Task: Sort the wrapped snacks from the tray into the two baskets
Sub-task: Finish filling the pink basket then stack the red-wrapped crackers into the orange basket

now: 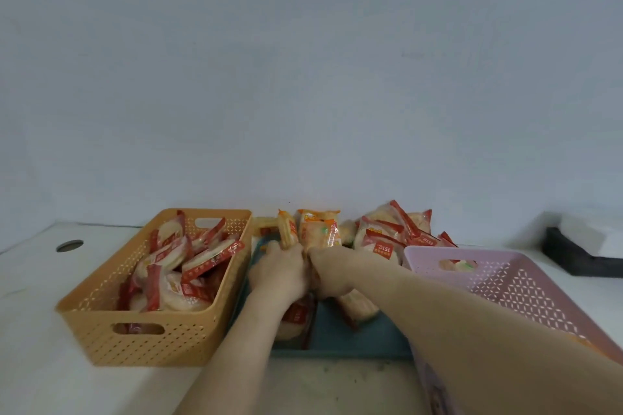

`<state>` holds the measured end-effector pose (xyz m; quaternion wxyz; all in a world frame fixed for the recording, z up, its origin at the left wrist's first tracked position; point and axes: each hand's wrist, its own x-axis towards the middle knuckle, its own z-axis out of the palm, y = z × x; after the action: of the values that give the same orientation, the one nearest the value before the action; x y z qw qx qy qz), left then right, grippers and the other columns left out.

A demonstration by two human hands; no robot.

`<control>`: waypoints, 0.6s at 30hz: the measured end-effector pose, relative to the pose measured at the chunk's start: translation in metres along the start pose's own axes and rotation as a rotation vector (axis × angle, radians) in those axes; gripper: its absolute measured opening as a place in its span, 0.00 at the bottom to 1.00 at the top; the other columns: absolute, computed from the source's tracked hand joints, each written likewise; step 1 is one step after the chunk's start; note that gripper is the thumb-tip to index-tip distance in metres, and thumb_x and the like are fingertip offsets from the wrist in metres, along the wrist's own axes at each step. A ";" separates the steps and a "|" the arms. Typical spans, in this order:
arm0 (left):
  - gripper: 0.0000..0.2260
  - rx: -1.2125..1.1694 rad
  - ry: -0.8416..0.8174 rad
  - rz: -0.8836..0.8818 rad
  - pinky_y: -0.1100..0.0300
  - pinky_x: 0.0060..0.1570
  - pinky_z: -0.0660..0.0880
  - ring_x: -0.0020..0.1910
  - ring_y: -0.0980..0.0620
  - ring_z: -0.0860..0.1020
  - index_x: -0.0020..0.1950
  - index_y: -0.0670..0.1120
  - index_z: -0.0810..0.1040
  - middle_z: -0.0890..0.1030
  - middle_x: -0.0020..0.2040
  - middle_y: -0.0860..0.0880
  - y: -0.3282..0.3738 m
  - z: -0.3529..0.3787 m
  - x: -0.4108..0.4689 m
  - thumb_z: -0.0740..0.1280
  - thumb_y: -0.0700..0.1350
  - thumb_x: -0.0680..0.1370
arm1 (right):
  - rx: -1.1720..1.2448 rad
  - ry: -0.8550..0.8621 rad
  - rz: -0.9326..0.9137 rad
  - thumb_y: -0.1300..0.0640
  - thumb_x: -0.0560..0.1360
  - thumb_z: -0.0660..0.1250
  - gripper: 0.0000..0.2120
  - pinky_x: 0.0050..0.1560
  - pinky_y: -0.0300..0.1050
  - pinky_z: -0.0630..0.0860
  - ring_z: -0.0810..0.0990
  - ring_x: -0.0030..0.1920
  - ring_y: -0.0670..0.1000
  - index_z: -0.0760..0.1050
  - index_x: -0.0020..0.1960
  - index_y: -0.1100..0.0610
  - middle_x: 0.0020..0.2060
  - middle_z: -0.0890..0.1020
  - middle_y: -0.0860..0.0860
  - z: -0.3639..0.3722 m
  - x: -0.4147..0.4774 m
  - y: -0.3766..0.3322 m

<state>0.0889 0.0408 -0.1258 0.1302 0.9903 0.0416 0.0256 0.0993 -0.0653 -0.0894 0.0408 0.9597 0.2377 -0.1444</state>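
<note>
Both hands reach into the middle of the blue tray [377,333], side by side and almost touching. The left hand [279,271] is curled over an orange-wrapped snack [287,229] that stands upright just above its fingers; the grip looks closed on it, though blur hides the fingertips. The right hand [325,274] is closed too, its knuckles against a second orange snack packet [318,234]; I cannot tell for certain that it grips that packet.

More red-and-white snacks [387,232] are heaped at the back right of the tray, and 2 or 3 lie under the forearms. One packet there shows mirrored print like "1S1Z"; other writing is too blurred to read.

There are 2 baskets on the white table [33,330]: an orange basket [145,344] on the left, well filled with red-and-white packets, and a pink basket [515,290] on the right, whose inside is mostly hidden by the right arm.
</note>
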 end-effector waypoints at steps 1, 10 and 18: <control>0.16 -0.001 0.042 0.015 0.49 0.49 0.71 0.61 0.41 0.73 0.68 0.52 0.69 0.71 0.64 0.43 0.001 -0.003 0.001 0.57 0.51 0.81 | -0.028 -0.009 0.009 0.55 0.75 0.69 0.19 0.57 0.53 0.75 0.77 0.53 0.57 0.72 0.63 0.60 0.54 0.79 0.55 0.003 0.004 0.001; 0.19 -0.114 -0.039 -0.018 0.44 0.59 0.73 0.64 0.37 0.71 0.72 0.58 0.64 0.70 0.68 0.41 -0.019 0.014 0.018 0.53 0.58 0.81 | 0.091 0.062 0.118 0.52 0.72 0.70 0.16 0.47 0.45 0.77 0.78 0.50 0.54 0.73 0.54 0.60 0.49 0.79 0.54 -0.007 -0.002 0.020; 0.19 -0.130 0.005 0.019 0.51 0.65 0.67 0.64 0.43 0.70 0.63 0.53 0.73 0.75 0.62 0.44 -0.012 0.004 0.011 0.69 0.48 0.73 | 0.729 0.341 0.073 0.45 0.66 0.78 0.18 0.39 0.43 0.72 0.74 0.35 0.48 0.72 0.39 0.55 0.34 0.74 0.49 -0.041 -0.015 0.034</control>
<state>0.0988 0.0525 -0.1322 0.1938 0.9800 0.0309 0.0321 0.1132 -0.0965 -0.0449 -0.3371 0.9293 0.1399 -0.0565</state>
